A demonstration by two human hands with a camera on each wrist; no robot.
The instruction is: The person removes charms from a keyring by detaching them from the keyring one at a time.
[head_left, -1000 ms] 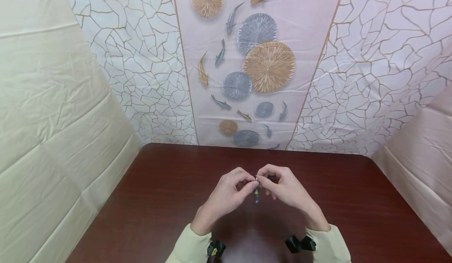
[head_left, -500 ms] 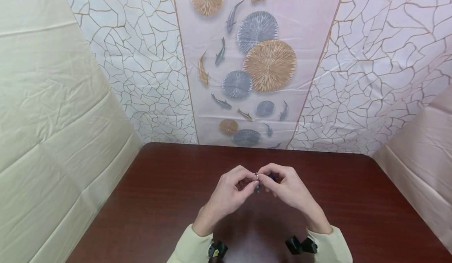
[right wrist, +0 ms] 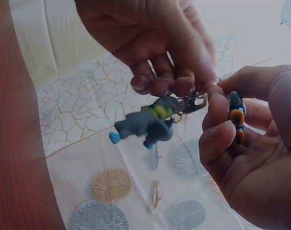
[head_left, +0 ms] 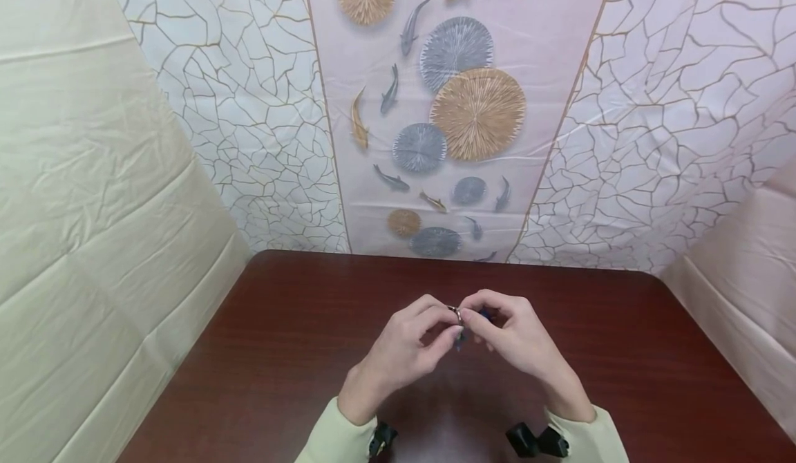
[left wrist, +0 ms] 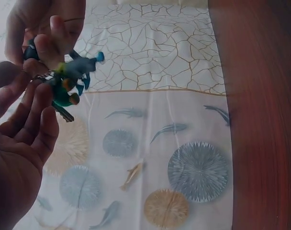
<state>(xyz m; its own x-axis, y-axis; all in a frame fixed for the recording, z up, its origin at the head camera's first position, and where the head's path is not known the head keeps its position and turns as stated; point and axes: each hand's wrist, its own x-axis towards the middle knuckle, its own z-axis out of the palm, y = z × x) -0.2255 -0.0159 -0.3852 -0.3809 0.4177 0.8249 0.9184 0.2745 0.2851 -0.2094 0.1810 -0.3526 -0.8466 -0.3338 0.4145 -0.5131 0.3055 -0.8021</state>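
Above the table, my left hand (head_left: 404, 342) and right hand (head_left: 519, 332) meet fingertip to fingertip. Between them is a metal key ring (head_left: 459, 315), pinched from both sides by thumb and fingers. From it hangs a blue-grey figurine charm (right wrist: 145, 122) with a yellow-green band at the neck and bright blue feet. A green charm (left wrist: 64, 96) with orange parts and a dark key-like metal piece (left wrist: 63, 113) dangle beside the left fingers. Another blue charm (right wrist: 237, 117) with orange discs lies among my right fingers. Fingertips partly hide the ring.
The dark red-brown table (head_left: 298, 297) lies below the hands. Behind it hangs a patterned cloth (head_left: 435, 207) with fish and round motifs. Pale cloth walls (head_left: 124, 242) stand on both sides. Black wrist-camera mounts (head_left: 537, 441) sit at the sleeves.
Both hands have shifted slightly right with the key ring. The ring has turned between the fingers, and a blue charm now shows inside the right hand.
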